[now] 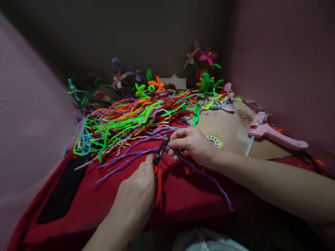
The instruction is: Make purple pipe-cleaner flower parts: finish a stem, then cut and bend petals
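My left hand (138, 184) is closed around the red handles of long-nosed pliers (162, 150), whose dark jaws point up and away. The jaw tips reach the fingertips of my right hand (195, 143). That hand pinches a purple pipe cleaner (209, 175), which hangs toward the table's front edge. Whether the jaws are closed on it is hidden by the fingers. Several more purple pipe cleaners (123, 159) lie to the left of the pliers, in front of a large heap of bright pipe cleaners (133, 116).
A pink hot glue gun (274, 134) rests on a brown board (225, 122) at right, near a yellow-rimmed roll (214, 141). A black phone (64, 190) lies at the left on the red cloth (191, 200). Pipe-cleaner flowers (157, 83) stand along the back.
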### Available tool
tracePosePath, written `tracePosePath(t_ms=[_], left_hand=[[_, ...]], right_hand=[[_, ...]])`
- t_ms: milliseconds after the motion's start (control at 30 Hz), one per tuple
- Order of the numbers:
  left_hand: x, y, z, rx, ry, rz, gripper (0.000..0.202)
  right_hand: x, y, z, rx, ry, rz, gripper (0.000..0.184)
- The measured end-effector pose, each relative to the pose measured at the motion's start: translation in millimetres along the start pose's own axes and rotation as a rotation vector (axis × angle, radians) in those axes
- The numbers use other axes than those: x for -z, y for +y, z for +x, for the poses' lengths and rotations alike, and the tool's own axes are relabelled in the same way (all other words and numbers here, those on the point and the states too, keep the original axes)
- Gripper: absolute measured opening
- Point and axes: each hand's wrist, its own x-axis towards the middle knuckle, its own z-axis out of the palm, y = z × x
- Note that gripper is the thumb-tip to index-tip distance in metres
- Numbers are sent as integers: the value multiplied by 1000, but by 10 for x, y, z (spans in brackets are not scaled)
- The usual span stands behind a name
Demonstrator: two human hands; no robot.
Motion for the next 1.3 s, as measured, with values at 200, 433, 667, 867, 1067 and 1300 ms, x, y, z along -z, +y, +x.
tracePosePath(t_ms=[200, 433, 667, 867, 1067, 1300], left_hand=[[-27, -76, 0, -78, 168, 88, 50], [21, -166, 6, -142, 255, 195, 50], [-52, -206, 17, -206, 295, 145, 49], [-93, -135, 29, -148, 160, -56, 48], [-25, -59, 44, -86, 65, -81, 48], [32, 25, 89, 2, -35, 41, 54]], right_hand=[[-2, -7, 6, 11, -37, -3, 3], [52, -10, 20, 73, -40, -73, 7], [31, -52, 19, 20, -64, -40, 8], [45, -30, 49, -21, -80, 41, 8], [48, -37, 46, -31, -59, 32, 8], [24, -15, 39, -34, -64, 26, 12]])
